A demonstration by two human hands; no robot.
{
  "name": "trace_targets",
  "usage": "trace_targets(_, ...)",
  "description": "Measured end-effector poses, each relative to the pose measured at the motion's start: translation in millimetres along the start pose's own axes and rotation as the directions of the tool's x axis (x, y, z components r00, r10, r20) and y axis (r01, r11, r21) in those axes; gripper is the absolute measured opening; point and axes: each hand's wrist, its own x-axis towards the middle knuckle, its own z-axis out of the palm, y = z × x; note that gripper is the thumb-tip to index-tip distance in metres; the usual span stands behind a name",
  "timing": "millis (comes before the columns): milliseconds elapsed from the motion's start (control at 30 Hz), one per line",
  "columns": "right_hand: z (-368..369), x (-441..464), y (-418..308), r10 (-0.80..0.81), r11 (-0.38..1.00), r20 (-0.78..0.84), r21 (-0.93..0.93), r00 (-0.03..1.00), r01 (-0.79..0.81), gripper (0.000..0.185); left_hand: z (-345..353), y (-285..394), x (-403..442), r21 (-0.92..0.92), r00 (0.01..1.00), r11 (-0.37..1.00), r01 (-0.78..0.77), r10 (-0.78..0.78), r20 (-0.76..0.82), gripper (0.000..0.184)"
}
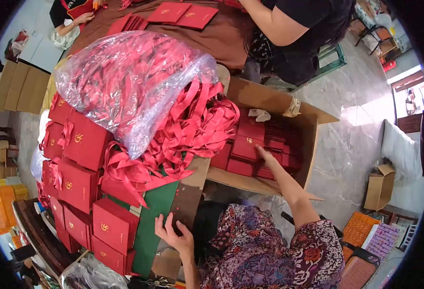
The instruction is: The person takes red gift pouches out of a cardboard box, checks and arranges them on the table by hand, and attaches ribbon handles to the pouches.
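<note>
My left hand (175,237) rests at the table's edge, on the green strip (155,222), with its fingers apart and nothing in them. My right hand (261,153) reaches down into a cardboard box (289,126) packed with flat red items; it is at a red gold-marked packet (246,144) there, and its fingers are mostly hidden. Left of my left hand stand stacks of red packets (111,226) with gold emblems. A heap of red ribbons (192,127) spills from a clear plastic bag (125,77) on the table.
Across the brown-covered table (228,45), a person in black (308,29) is at the right and another person's hand (84,18) at the far left. More red packets (197,17) lie between them. Cartons (379,187) and orange crates (360,226) stand on the floor at right.
</note>
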Motion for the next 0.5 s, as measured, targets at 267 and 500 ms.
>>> trace_targets(267, 13.6, -4.2, -17.0, -0.199, 0.928, 0.241, 0.358, 0.950, 0.104, 0.106, 1.9, 5.9, 3.6, 0.080, 0.999, 0.996, 0.026, -0.027, 0.017, 0.028)
trace_targets(500, 13.8, -37.0, -52.2, 0.058, 0.958, 0.175, 0.268, 0.983, -0.104, 0.085, 4.4, 4.6, 3.1, 0.106, 1.000, 0.994, 0.015, -0.017, 0.017, 0.029)
